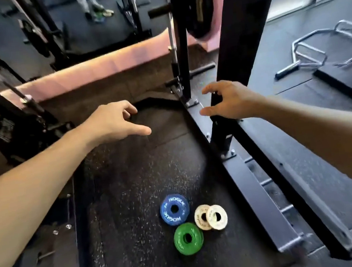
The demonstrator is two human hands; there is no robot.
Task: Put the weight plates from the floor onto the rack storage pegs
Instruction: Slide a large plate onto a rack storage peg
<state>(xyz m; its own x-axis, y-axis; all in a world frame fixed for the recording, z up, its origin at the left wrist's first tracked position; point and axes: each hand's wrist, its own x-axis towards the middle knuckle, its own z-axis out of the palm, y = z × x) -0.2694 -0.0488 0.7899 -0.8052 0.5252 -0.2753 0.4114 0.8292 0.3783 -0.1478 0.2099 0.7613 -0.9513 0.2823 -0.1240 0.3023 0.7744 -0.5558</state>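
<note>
Both your left hand (113,121) and right hand (226,101) hung loose-fingered and empty, with the blue (174,209), green (188,238) and two overlapping white change plates (210,216) flat on the floor well below, nearer your right.

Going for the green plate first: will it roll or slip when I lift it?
The green plate lies flat on the rubber floor, so rolling is unlikely until it is tipped on edge. Its glossy, rounded rim may slip; hooking its center hole should help. Probably light, given how small it looks.
</note>
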